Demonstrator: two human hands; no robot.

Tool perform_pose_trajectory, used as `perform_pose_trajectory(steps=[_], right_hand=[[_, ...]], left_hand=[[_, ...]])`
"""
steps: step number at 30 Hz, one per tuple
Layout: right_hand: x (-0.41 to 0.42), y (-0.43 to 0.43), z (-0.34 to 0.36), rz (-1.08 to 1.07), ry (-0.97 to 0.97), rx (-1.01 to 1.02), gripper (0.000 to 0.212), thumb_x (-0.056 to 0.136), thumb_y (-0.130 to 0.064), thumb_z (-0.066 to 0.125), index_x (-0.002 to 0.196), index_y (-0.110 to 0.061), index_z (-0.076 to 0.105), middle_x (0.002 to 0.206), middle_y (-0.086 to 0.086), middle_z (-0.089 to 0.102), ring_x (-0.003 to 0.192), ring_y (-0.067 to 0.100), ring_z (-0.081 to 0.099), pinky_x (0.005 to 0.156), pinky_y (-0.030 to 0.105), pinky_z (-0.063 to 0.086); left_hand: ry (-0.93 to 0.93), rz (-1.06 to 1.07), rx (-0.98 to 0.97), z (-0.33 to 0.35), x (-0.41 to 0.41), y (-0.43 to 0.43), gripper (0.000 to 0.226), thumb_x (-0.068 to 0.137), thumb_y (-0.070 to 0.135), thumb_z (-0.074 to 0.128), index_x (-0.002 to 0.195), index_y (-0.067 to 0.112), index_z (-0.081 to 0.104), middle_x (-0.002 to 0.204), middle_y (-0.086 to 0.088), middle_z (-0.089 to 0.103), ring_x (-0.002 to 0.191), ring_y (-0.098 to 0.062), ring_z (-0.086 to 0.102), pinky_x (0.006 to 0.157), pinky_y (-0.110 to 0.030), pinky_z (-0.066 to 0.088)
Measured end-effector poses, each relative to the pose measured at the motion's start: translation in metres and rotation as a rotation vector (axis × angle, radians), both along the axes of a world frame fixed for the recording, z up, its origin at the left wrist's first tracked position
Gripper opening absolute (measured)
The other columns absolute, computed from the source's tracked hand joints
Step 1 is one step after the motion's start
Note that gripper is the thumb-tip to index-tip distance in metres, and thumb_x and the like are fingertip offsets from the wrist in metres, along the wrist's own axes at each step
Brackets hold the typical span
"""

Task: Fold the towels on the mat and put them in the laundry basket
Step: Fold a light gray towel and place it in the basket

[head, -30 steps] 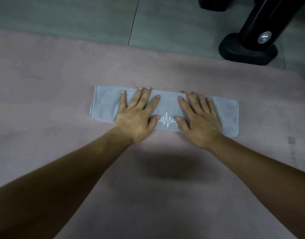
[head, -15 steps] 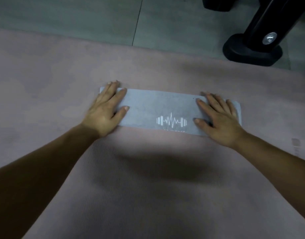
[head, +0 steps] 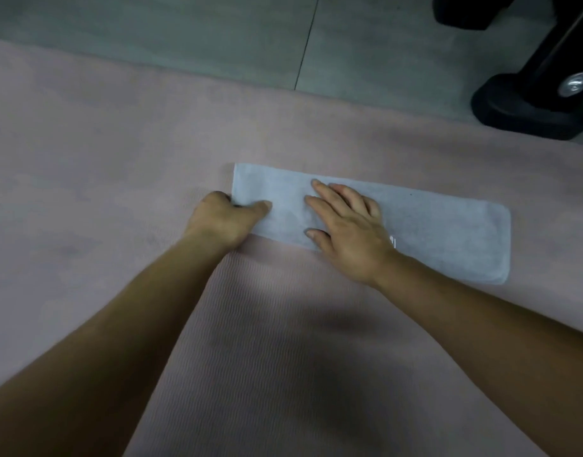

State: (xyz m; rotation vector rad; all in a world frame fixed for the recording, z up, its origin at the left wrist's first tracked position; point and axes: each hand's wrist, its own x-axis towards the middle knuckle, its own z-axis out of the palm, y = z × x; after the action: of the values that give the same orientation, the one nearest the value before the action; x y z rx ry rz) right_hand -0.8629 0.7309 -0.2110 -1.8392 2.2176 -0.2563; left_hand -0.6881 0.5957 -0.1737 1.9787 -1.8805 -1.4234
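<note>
A light blue towel [head: 448, 232], folded into a long narrow strip, lies flat on the pink mat [head: 118, 192]. My left hand [head: 224, 219] pinches the strip's left end, thumb on top and fingers curled under the edge. My right hand [head: 346, 232] rests flat on the middle of the strip with fingers spread, covering most of the white printed logo. The laundry basket is out of view.
Beyond the mat's far edge is grey tiled floor [head: 217, 37]. A black equipment foot with a silver bolt [head: 534, 107] stands at the upper right, just off the mat, with another dark base behind it.
My left hand went from lying flat on the left end to gripping its edge. My right hand slid from the right end to the middle, over the logo. The view shifted left.
</note>
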Motion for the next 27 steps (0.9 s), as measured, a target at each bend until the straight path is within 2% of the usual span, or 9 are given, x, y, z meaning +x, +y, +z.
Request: perform_pose_trajectory(steps=[5, 7, 9, 11, 14, 18, 21, 23, 27], right_hand=[[-0.004, 0.0, -0.001, -0.024, -0.099, 0.002, 0.058, 0.096, -0.051, 0.051, 0.149, -0.031, 0.039, 0.163, -0.016, 0.019, 0.149, 0.013, 0.014, 0.116, 0.033, 0.006], [-0.009, -0.001, 0.007, -0.046, -0.336, 0.002, 0.075, 0.085, -0.056, 0.06, 0.15, -0.028, 0.036, 0.159, -0.013, 0.03, 0.147, 0.015, 0.025, 0.121, 0.037, 0.013], [-0.015, 0.005, 0.022, -0.051, -0.699, -0.072, 0.096, 0.077, -0.049, 0.077, 0.153, -0.022, 0.025, 0.152, -0.007, 0.043, 0.14, 0.015, 0.042, 0.116, 0.044, 0.034], [-0.026, 0.024, 0.041, -0.094, -0.785, -0.129, 0.11, 0.076, -0.037, 0.085, 0.156, -0.021, 0.011, 0.15, -0.011, 0.044, 0.134, 0.008, 0.049, 0.109, 0.033, 0.044], [-0.044, 0.062, 0.059, -0.175, -0.699, -0.137, 0.118, 0.075, -0.046, 0.081, 0.157, -0.032, -0.003, 0.152, -0.026, 0.035, 0.132, -0.007, 0.044, 0.104, 0.017, 0.041], [-0.075, 0.09, 0.037, -0.064, -0.325, -0.162, 0.084, 0.083, -0.059, 0.064, 0.153, -0.021, 0.035, 0.15, 0.006, 0.04, 0.136, 0.025, 0.043, 0.109, 0.047, 0.04], [-0.083, 0.099, 0.019, -0.056, -0.097, -0.056, 0.075, 0.084, -0.064, 0.051, 0.146, -0.022, 0.047, 0.146, 0.011, 0.044, 0.135, 0.035, 0.041, 0.106, 0.054, 0.037], [-0.078, 0.104, 0.016, -0.107, -0.047, 0.037, 0.078, 0.086, -0.067, 0.038, 0.151, -0.024, 0.04, 0.152, 0.008, 0.041, 0.144, 0.031, 0.03, 0.114, 0.05, 0.03], [-0.073, 0.103, 0.018, -0.114, 0.023, 0.107, 0.079, 0.09, -0.067, 0.019, 0.156, -0.024, 0.027, 0.161, 0.005, 0.029, 0.151, 0.025, 0.016, 0.118, 0.042, 0.017]], left_hand=[[0.371, 0.127, -0.027, 0.014, -0.004, 0.022, 0.031, 0.091, 0.037, 0.07, 0.108, 0.013, 0.065, 0.102, 0.003, 0.071, 0.09, -0.012, 0.069, 0.079, -0.031, 0.057], [0.543, -0.026, -0.148, 0.023, -0.01, 0.042, 0.029, 0.1, 0.037, 0.057, 0.108, 0.009, 0.059, 0.103, 0.003, 0.065, 0.09, -0.001, 0.063, 0.085, -0.025, 0.052], [0.632, -0.338, -0.255, 0.021, -0.015, 0.059, 0.035, 0.103, 0.041, 0.044, 0.116, 0.01, 0.054, 0.127, -0.002, 0.057, 0.117, 0.002, 0.054, 0.102, -0.023, 0.042], [0.579, -0.628, -0.29, 0.014, -0.025, 0.072, 0.051, 0.099, 0.053, 0.038, 0.131, 0.015, 0.047, 0.157, -0.006, 0.034, 0.149, -0.012, 0.025, 0.121, -0.036, 0.024], [0.358, -0.791, -0.3, 0.013, -0.048, 0.091, 0.069, 0.091, 0.071, 0.023, 0.148, 0.034, 0.031, 0.168, 0.006, 0.001, 0.152, -0.01, -0.015, 0.125, -0.044, -0.003], [0.028, -0.936, -0.339, 0.012, -0.087, 0.119, 0.077, 0.094, 0.074, 0.01, 0.159, 0.034, 0.001, 0.164, 0.007, -0.024, 0.142, -0.013, -0.04, 0.118, -0.052, -0.021], [-0.13, -0.981, -0.355, 0.007, -0.101, 0.129, 0.073, 0.098, 0.067, 0.01, 0.16, 0.03, -0.002, 0.164, 0.006, -0.024, 0.142, -0.014, -0.04, 0.115, -0.052, -0.025], [0.023, -0.89, -0.312, 0.005, -0.1, 0.128, 0.067, 0.102, 0.058, 0.018, 0.16, 0.027, 0.008, 0.167, 0.007, -0.012, 0.147, -0.009, -0.03, 0.118, -0.046, -0.023], [0.317, -0.392, -0.426, 0.005, -0.089, 0.104, 0.055, 0.096, 0.026, 0.056, 0.147, 0.013, 0.04, 0.158, -0.006, 0.031, 0.147, -0.019, 0.023, 0.122, -0.031, 0.018]])
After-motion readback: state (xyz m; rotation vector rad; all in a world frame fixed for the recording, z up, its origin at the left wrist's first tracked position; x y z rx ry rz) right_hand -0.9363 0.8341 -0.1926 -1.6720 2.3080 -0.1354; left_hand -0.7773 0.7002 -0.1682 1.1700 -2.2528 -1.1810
